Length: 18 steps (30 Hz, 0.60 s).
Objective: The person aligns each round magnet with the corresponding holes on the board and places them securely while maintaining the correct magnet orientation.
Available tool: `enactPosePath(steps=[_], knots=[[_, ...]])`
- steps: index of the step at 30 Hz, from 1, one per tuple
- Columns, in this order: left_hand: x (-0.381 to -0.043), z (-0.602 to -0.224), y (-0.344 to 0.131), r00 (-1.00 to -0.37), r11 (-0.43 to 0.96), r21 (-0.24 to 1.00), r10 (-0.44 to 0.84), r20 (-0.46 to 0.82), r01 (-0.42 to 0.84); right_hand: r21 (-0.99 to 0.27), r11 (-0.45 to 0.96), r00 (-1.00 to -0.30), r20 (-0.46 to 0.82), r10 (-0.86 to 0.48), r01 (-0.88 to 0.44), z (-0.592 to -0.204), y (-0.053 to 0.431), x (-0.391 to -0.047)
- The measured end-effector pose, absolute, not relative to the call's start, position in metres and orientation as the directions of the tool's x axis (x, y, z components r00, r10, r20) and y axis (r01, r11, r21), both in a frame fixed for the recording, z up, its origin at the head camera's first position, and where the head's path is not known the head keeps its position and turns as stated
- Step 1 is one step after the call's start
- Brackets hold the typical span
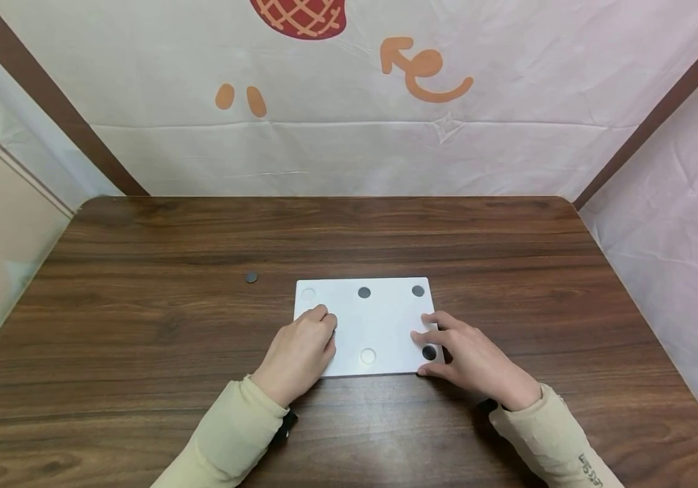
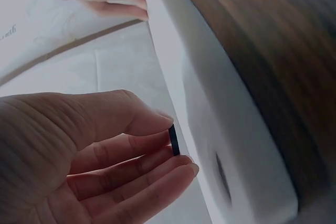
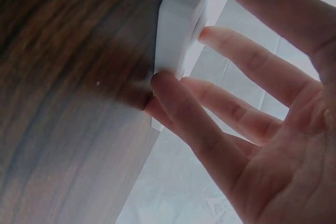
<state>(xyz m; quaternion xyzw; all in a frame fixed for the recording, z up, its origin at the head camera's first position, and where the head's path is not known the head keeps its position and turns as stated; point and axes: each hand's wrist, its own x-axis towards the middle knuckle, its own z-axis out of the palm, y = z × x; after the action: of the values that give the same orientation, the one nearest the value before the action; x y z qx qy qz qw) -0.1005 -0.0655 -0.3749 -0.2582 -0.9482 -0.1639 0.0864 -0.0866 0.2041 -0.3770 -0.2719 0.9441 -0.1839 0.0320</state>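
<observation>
A white board (image 1: 379,325) with round recesses lies on the wooden table. Dark discs sit in its back middle (image 1: 364,293), back right (image 1: 418,291) and front right recesses. The back left recess (image 1: 308,294) and front middle recess (image 1: 368,356) hold no disc. My left hand (image 1: 300,349) is over the board's left part, hiding the front left corner. Between its thumb and fingertips it pinches a thin dark disc (image 2: 174,140) on edge, close above the board. My right hand (image 1: 477,356) touches the board's right side with spread fingers, its thumb at the front edge.
One loose dark disc (image 1: 251,277) lies on the table (image 1: 141,325) left of the board's back corner. Pale printed curtains (image 1: 349,156) hang behind the table and along both sides.
</observation>
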Motion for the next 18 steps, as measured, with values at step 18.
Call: enactPosePath(steps=[18], knots=[[-0.094, -0.376, -0.046, -0.798, 0.745, 0.285, 0.562, 0.218, 0.603, -0.366, 0.785, -0.851, 0.04, -0.524, -0.501, -0.377, 0.204, -0.087]])
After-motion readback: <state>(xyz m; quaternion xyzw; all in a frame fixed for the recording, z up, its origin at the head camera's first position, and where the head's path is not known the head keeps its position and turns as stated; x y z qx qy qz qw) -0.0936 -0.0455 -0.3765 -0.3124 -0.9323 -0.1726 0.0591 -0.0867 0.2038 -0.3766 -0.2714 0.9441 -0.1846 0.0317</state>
